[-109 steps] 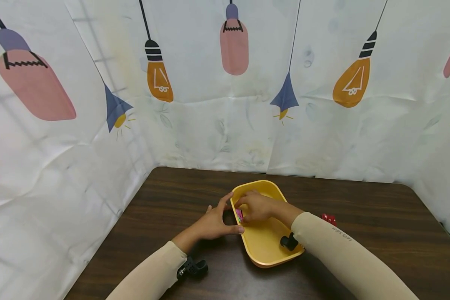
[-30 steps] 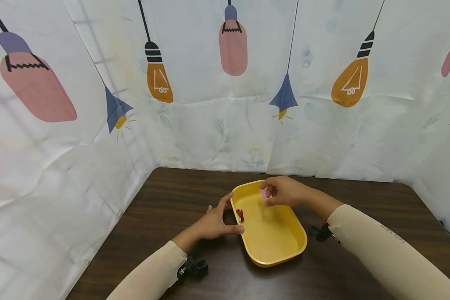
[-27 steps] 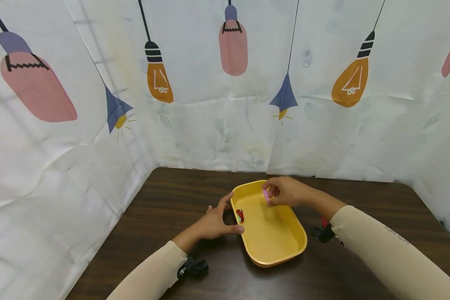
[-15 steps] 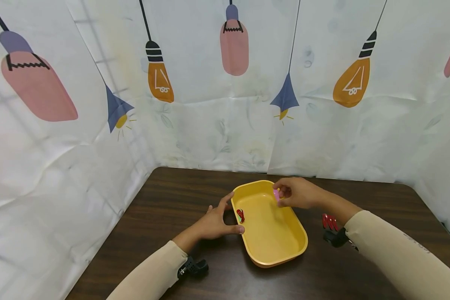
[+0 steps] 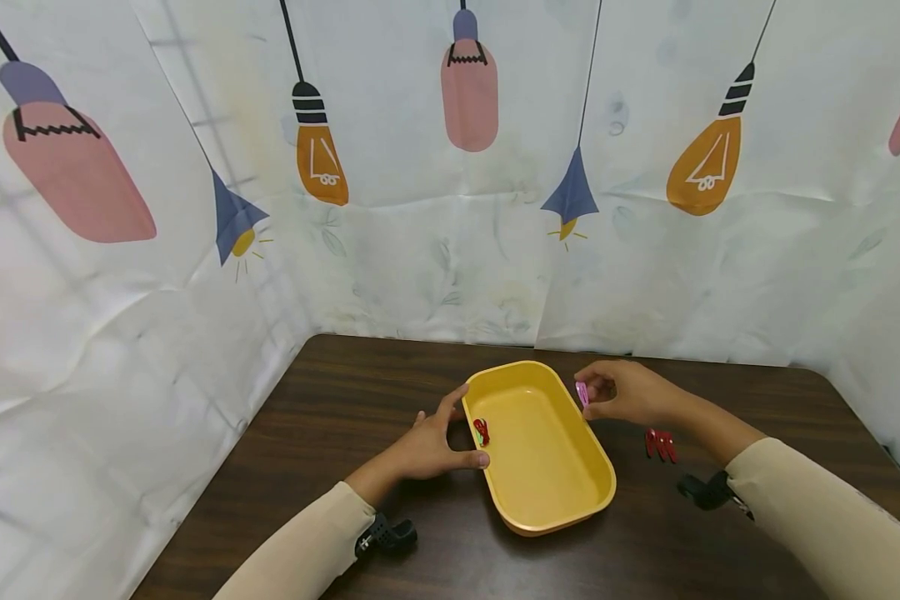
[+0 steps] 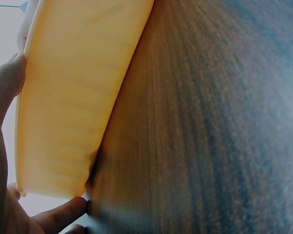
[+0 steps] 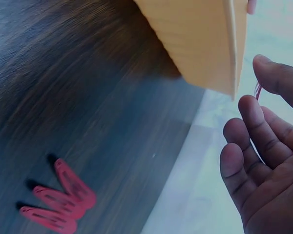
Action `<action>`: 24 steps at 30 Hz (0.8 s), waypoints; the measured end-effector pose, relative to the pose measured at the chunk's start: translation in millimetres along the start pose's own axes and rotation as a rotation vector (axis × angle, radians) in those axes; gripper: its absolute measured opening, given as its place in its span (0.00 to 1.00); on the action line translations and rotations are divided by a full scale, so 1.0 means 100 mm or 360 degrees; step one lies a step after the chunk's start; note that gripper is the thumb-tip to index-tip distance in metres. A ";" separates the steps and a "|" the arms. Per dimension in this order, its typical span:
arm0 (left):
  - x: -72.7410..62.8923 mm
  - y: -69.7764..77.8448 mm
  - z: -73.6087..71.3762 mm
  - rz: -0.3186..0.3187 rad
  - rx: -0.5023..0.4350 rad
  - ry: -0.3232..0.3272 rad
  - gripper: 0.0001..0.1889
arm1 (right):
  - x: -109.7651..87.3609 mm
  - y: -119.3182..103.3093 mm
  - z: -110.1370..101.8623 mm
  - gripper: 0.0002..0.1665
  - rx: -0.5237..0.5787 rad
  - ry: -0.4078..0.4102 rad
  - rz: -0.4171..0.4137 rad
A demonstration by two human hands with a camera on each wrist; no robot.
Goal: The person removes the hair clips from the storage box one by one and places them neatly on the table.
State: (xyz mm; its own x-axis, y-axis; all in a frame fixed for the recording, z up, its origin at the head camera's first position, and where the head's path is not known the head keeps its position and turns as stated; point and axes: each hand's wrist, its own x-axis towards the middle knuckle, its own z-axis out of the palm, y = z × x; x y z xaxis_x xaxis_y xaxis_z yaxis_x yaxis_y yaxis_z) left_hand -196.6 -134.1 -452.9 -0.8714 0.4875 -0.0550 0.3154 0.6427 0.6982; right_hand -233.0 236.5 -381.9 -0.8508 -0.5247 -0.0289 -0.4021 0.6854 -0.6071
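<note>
My left hand (image 5: pixel 427 446) holds the left side of the yellow tray (image 5: pixel 551 500), its thumb and index fingertip at the rim. In the left wrist view, another finger reaches along the outside of the tray. My right hand (image 5: pixel 633 393) pinches a pink snap hair clip (image 5: pixel 582 393) between thumb and index finger, right at the tray's right rim. From the right wrist, only a thin edge of the pink clip (image 7: pixel 258 91) shows. Inside the tray, small red and green hair clips (image 5: pixel 482 431) lie against the left wall.
Three red snap hair clips (image 5: pixel 661 445) lie fanned out on the dark wooden table (image 5: pixel 390 367), right of the tray and near my right wrist. A white curtain (image 5: pixel 420 250) printed with lamps hangs behind and beside the table.
My right hand has lifted the pink hair clip from the tray's left wall and carried it rightward to the right rim. The red clips on the table are uncovered. The left hand stays put.
</note>
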 end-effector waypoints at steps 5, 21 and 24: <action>0.00 0.00 0.00 -0.0002 -0.0005 0.0001 0.63 | -0.09 0.07 -0.03 0.31 -0.0041 0.0018 -0.0025; 0.01 0.02 -0.01 -0.0018 0.0006 0.0001 0.63 | -0.35 0.35 -0.07 0.35 -0.0123 0.0062 0.0041; 0.01 0.01 0.00 -0.0021 0.0007 0.0004 0.63 | -0.40 0.39 -0.07 0.35 -0.0105 0.0065 0.0056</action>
State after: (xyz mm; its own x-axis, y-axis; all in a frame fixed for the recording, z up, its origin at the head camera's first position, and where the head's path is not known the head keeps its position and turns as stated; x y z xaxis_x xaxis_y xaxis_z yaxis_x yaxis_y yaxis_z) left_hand -197.3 -133.2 -452.0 -0.8763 0.4777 -0.0624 0.3057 0.6515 0.6943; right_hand -217.1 287.5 -398.6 -0.8774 -0.4794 -0.0160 -0.3919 0.7357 -0.5524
